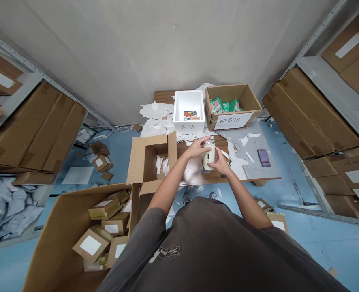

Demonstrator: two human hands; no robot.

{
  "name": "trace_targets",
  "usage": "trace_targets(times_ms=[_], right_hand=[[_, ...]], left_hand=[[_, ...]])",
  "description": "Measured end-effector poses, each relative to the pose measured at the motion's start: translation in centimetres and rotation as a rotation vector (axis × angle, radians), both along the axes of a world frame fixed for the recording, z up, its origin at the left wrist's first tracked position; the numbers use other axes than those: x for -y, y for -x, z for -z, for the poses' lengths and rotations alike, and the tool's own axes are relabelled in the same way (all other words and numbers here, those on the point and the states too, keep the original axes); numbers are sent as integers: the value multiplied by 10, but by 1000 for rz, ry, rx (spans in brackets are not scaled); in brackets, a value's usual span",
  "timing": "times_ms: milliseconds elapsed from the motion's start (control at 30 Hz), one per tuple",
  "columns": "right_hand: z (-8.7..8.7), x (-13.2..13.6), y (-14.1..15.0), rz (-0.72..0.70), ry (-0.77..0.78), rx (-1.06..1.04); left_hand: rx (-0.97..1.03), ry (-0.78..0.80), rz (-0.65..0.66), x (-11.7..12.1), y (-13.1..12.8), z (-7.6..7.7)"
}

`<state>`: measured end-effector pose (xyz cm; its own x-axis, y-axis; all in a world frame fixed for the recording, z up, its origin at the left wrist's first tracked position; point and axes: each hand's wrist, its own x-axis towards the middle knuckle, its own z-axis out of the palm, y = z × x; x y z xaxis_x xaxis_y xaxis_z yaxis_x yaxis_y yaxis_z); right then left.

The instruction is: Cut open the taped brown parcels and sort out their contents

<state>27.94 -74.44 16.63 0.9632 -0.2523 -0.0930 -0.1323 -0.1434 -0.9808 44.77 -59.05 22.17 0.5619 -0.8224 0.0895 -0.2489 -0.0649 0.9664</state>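
Note:
A small white cylindrical bottle (209,156) with a silver top stands upright over the wooden table (163,96). My left hand (196,147) curls round its upper part from the left. My right hand (220,160) grips its lower right side. Both hands are closed on the bottle. Just left of them sits an open cardboard box (150,162) with white paper inside.
A white foam box (188,111) and a labelled cardboard box (231,106) of green packets stand at the table's back. Paper scraps and a purple item (263,157) lie on a grey sheet. A large carton (64,235) of small brown boxes sits lower left. Shelves of cartons flank both sides.

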Motion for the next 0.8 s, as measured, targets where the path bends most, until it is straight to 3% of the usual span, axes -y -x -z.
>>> trace_targets(times_ms=[100, 200, 400, 633, 800], right_hand=[[19, 21, 0, -76, 43, 5], [48, 37, 2, -63, 107, -88], [100, 24, -2, 32, 160, -287], [123, 17, -10, 188, 290, -332], [131, 18, -6, 266, 158, -393]], left_hand=[[51, -10, -45, 5, 4, 13], [112, -51, -135, -2, 14, 31], [125, -145, -205, -5, 28, 58], [175, -261, -247, 6, 48, 86], [218, -408, -335, 21, 75, 112]])
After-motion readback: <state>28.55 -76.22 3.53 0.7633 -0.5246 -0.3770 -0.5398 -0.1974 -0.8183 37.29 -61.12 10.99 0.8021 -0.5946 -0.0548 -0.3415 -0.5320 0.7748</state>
